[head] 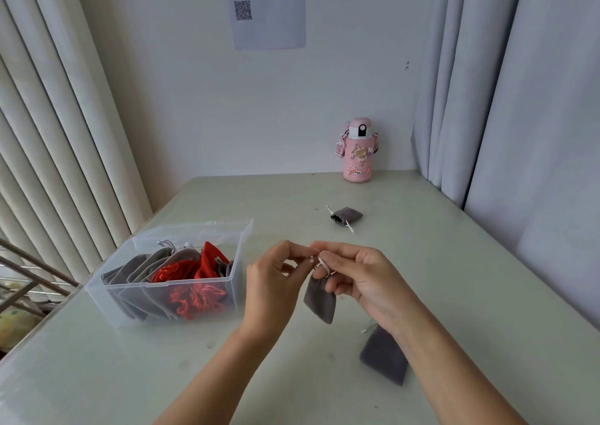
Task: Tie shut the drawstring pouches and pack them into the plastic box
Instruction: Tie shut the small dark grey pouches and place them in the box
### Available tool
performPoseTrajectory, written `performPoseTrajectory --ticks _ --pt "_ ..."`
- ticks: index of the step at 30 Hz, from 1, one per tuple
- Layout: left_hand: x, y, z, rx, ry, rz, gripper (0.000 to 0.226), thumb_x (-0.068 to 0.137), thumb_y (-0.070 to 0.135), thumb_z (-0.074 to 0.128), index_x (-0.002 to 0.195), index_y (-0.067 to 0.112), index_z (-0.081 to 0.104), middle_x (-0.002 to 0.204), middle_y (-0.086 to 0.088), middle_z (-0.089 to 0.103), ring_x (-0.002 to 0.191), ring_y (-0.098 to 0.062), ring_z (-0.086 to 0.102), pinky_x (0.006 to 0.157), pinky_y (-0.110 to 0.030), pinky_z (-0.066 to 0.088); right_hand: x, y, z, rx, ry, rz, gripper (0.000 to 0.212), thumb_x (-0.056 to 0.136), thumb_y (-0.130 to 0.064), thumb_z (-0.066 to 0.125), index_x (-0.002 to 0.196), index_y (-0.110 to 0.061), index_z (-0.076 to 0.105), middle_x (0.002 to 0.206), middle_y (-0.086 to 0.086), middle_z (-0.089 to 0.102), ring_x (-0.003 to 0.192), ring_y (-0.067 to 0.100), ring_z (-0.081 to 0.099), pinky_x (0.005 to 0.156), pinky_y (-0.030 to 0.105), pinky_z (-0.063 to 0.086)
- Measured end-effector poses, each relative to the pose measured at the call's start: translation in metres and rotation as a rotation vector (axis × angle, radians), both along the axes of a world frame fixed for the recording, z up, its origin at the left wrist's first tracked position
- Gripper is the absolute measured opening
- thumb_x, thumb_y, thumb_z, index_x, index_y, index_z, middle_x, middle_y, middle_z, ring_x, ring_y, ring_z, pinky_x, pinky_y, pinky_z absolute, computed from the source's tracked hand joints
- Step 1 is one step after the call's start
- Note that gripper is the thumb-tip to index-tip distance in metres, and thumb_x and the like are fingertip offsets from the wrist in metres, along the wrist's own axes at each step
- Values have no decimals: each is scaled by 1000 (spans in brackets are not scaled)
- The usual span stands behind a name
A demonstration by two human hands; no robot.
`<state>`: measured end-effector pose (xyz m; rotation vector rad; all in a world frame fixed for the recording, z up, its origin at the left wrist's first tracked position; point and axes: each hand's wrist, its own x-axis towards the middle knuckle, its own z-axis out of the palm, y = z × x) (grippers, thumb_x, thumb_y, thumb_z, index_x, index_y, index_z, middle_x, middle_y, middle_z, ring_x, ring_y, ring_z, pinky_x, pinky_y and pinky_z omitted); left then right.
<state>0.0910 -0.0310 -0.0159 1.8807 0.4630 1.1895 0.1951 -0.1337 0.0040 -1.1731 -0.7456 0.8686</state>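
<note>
1. The left hand (276, 275) and right hand (360, 278) are held together above the pale green bench (454, 262). Both pinch the white drawstring (323, 263) of a small grey fabric pouch (319, 298), which hangs beneath them.
2. A clear plastic box (240, 252) holding grey and red pouches sits left of the hands. A second grey pouch (345, 215) lies farther back, and a pink stickered bottle (358, 151) stands by the wall.
3. A third grey pouch (384, 356) is partly hidden by the right forearm. The knot's state cannot be made out.
</note>
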Motion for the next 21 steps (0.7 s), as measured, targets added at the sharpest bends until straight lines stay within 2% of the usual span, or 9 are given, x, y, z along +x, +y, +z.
performPoseTrajectory --ticks 3,6,11,13,16,19,21 --pt "0 -1 -2 61 -24 -4 29 78 -1 71 73 27 66 82 12 68 72 -5 62 62 -14 46 0 -1 1 11 8 6 27 72 -20 68 96 -9 73 73 9 70 52 9 60 52 15 47" --pt "1 -1 -2 172 -70 29 24 74 10 71 69 32 62 88 12 61 71 -6 57 56 -17 42 4 -2 1 15 -8 -15 22 68 -17 71 88 -7 74 71 11 71 54 10 62 52 15 48" --pt "1 0 -2 147 -71 -24 30 72 2 77 73 30 67 84 12 65 70 -6 60 58 -14 44 10 -3 1 -16 -14 -12 20 64 -16 73 80 -5 72 69 12 71 53 11 64 52 17 50" --pt "1 -2 0 71 -61 -38 28 73 4 76 75 30 68 81 16 69 72 -3 64 62 -12 46 10 -3 0 -12 -30 -25 17 66 -18 72 79 -6 71 70 11 71 53 11 63 51 16 49" --pt "3 -3 7 -170 -87 -77 16 74 5 75 73 20 70 77 12 72 69 -2 65 60 -15 49 13 -1 -2 51 -14 -117 17 72 -20 66 82 -5 66 72 5 70 49 8 56 45 14 40" --pt "1 2 17 -439 -165 -169 14 75 2 70 66 8 62 76 3 73 68 -5 65 51 -16 46 21 -1 -1 159 115 -220 18 74 -18 63 85 -3 62 79 3 68 47 7 46 42 15 32" --pt "0 2 22 -594 -214 -282 17 74 6 68 62 9 55 73 -2 72 71 -7 65 47 -16 43 22 -1 2 209 232 -217 12 81 -13 59 83 -2 62 81 5 70 47 7 45 42 15 34"
